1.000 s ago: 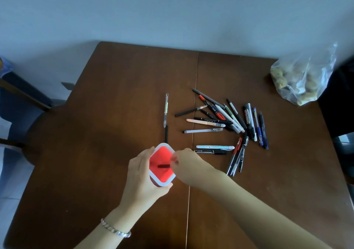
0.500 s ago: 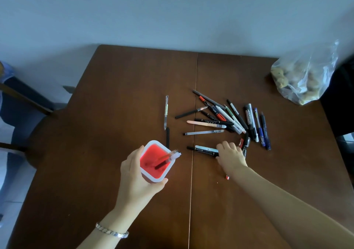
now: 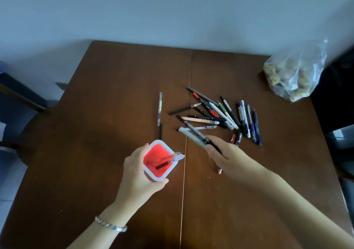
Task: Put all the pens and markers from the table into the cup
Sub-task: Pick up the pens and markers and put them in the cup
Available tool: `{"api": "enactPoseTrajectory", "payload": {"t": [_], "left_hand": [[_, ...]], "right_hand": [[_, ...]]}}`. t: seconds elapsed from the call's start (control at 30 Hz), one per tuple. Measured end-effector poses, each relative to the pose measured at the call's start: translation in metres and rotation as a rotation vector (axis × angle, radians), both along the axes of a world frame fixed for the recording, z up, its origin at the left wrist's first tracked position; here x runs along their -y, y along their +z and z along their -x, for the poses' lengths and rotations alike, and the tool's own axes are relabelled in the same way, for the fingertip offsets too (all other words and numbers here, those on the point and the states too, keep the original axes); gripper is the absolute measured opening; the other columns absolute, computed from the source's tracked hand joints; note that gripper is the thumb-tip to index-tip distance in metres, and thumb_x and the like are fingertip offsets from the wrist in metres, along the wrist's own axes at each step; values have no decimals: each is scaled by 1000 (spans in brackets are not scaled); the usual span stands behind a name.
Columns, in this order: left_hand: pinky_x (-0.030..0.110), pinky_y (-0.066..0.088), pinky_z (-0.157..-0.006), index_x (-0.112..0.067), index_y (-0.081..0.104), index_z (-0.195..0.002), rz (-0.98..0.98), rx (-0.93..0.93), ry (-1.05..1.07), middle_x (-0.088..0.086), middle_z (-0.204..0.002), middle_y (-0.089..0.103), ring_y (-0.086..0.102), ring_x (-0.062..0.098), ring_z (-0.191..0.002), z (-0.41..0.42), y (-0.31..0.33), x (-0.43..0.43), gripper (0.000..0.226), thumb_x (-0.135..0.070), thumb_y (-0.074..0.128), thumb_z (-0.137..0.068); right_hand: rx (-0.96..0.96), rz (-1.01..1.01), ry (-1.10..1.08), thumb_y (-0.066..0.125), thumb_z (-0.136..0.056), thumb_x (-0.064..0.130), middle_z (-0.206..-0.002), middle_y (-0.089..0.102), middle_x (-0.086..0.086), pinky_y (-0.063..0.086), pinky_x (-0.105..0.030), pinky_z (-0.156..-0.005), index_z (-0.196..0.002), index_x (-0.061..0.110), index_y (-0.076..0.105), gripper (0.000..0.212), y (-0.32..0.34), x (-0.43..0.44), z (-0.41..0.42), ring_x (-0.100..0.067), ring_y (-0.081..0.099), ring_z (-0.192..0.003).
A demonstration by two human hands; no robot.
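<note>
Near the front of the brown bench (image 3: pixel 115 95), a square cup (image 3: pixel 160 160) with a white rim and red inside is wrapped by the left hand (image 3: pixel 138 169), fingers along one wall and thumb on the near corner. Two pens (image 3: pixel 168 159) are already leaned inside it, one clear cap poking past the rim. Just right of the cup, a pair of pens (image 3: pixel 195 133), one teal and one black, is pinched in the right hand (image 3: pixel 224 155) and is carried tilted above the wood, tips pointing away. A small red cap or stub (image 3: pixel 220 171) is seen beside that wrist.

Farther back and right, the loose pile of pens and markers (image 3: pixel 220 115) is spread over the seam, with a clear pen (image 3: pixel 160 108) and a short black piece (image 3: pixel 160 131) lying apart behind the cup. A plastic bag (image 3: pixel 295 74) is set at the far right corner.

These items are judged light, stiff and smooth, so rolling and slipping are likely. A hold near mid-barrel is advised, with several gathered parallel. The cup is judged light and easily tipped by leaning pens, so it is best steadied at its walls.
</note>
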State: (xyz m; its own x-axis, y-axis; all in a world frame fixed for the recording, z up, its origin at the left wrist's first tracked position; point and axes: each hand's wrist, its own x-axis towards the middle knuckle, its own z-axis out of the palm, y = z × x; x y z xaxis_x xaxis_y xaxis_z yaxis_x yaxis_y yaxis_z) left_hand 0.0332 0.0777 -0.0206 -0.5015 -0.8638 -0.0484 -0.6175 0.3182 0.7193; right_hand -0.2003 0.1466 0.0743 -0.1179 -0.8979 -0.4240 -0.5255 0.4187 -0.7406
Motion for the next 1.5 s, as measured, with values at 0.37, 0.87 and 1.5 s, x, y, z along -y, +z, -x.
{"api": "enactPoseTrajectory", "payload": {"t": [0.37,0.87,1.5], "left_hand": [[32,53,-89,-27,31,-134,23,-9,-179,0,-131,49,48,17,-114,48,-12,-24,98,-49,81,-52],[11,44,-95,-33,33,-131,-367,-194,-261,-7,-135,39,43,11,-126,73,-4,-17,63,-39,62,-76],[36,44,-69,-3,54,-97,-190,407,108,16,-97,61,60,35,-88,90,-32,86,18,-20,50,-90]], "right_hand": [[-325,-212,116,44,-95,22,-96,47,-7,42,-28,-74,-112,5,62,30,-18,15,-21,-24,53,-83],[72,100,-337,86,-61,20,-128,37,12,40,-5,-91,-138,26,23,100,-100,-48,-19,-2,41,-120],[118,157,-409,92,-45,19,-113,56,3,53,-27,-81,-117,27,42,88,-122,-10,17,-9,59,-101]]}}
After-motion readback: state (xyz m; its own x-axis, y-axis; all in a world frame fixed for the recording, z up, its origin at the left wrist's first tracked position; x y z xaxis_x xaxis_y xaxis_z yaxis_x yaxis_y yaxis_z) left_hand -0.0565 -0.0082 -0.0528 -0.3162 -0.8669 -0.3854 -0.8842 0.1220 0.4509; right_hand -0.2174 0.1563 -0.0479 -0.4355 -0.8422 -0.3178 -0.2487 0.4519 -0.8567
